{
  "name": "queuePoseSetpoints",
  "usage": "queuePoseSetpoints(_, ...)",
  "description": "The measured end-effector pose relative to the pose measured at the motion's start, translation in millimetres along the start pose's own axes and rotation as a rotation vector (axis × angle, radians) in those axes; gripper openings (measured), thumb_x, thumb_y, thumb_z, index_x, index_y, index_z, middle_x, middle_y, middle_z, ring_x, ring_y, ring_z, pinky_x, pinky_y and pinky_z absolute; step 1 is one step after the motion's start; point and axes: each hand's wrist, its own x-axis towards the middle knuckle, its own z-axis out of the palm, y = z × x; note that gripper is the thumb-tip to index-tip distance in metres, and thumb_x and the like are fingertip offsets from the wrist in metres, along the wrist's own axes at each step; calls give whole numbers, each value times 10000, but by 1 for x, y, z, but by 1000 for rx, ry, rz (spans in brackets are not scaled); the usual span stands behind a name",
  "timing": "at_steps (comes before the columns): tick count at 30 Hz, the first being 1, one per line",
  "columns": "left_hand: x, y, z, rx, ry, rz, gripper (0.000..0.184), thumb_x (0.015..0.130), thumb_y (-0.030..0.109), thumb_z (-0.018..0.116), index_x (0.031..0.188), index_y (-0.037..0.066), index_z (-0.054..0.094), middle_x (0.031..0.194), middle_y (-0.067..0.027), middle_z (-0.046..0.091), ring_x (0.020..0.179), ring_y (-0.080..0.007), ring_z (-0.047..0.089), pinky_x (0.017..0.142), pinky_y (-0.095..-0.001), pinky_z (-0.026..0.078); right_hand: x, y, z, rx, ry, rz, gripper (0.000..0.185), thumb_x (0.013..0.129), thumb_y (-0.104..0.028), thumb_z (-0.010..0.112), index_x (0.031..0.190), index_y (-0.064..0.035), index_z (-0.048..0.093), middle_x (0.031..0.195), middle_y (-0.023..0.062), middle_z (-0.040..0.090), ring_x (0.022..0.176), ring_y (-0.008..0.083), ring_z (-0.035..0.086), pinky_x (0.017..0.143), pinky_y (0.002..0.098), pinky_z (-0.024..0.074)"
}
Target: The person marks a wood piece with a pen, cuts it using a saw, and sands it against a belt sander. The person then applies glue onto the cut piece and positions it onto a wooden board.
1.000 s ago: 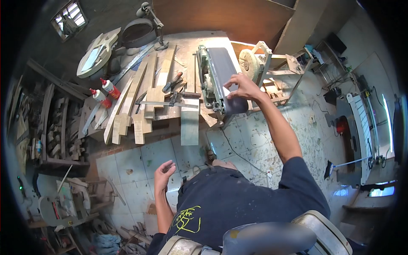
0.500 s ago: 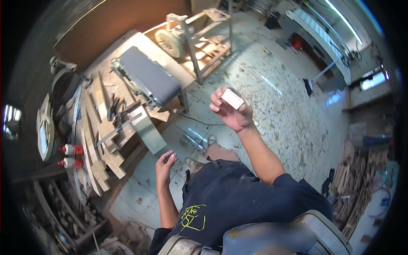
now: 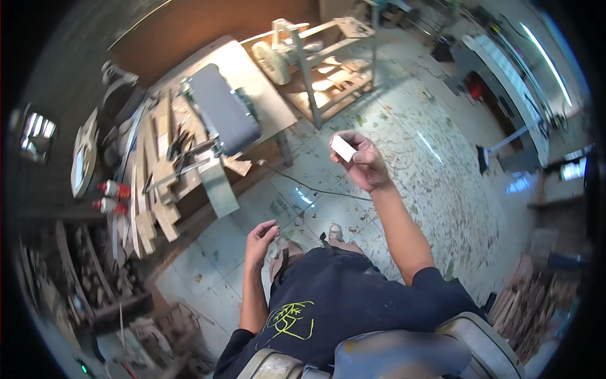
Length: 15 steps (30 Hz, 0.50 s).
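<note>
My right hand (image 3: 365, 165) is raised over the floor, its fingers and thumb closed around a small, pale rectangular block (image 3: 343, 149) that looks like wood. The block is tilted, and its light face shows. My left hand (image 3: 260, 245) hangs lower, in front of my body, with loosely bent fingers and a gap at the thumb; I see nothing in it. Beyond that hand, a flat grey-green panel (image 3: 221, 192) juts out from the bench.
On the workbench (image 3: 268, 104) stand a belt sander (image 3: 222, 110) and wood strips (image 3: 146, 180). Two red-and-white bottles (image 3: 112, 205) are at its left. A wooden frame (image 3: 306, 76) stands behind. A cable (image 3: 309, 186) crosses the debris-strewn floor. Wood is piled at right (image 3: 527, 309).
My view has turned, so the bench appears higher. The block has tilted further in my right hand. My left hand appears slightly farther right, its fingers still loosely bent.
</note>
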Motion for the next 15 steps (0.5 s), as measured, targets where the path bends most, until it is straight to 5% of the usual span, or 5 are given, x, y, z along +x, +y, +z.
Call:
queuePoseSetpoints(4,-26,-17,-6,-22,101,-29,440,928,249,736,1271,-8,637,1149,-103,717,952,-148,668,874,-293,513,71,-10,13,-806,-158,134,460,742,-134,820,1163,-12,681,1017,32,676,892,116,612,834,262,502)
queuePoseSetpoints(5,-30,-24,-12,-38,134,-31,444,925,252,740,1269,-9,639,1150,-101,717,952,-148,667,870,-291,512,93,-10,27,-1001,-257,31,395,752,-103,833,1121,-28,713,1007,13,665,886,94,587,807,253,491)
queuePoseSetpoints(9,-31,-33,-39,-131,244,-17,417,902,212,765,1228,-28,666,1047,-84,722,940,-153,670,872,-296,526,198,23,56,-1483,-600,-230,386,747,-273,818,1034,-41,706,979,88,647,910,216,617,810,337,511)
queuePoseSetpoints(10,-29,-33,-48,-155,252,-15,415,900,210,766,1225,-28,668,1052,-88,722,940,-154,670,874,-297,526,224,37,61,-1548,-637,-214,405,726,-293,818,1029,-41,723,1028,137,677,986,300,641,880,400,515)
queuePoseSetpoints(15,-23,-25,-102,-208,382,17,423,864,166,797,1216,-32,672,1070,-106,722,970,-163,675,908,-303,527,320,102,89,-1835,-880,-126,369,682,-251,840,959,-37,722,1007,152,683,1006,344,629,902,419,496)
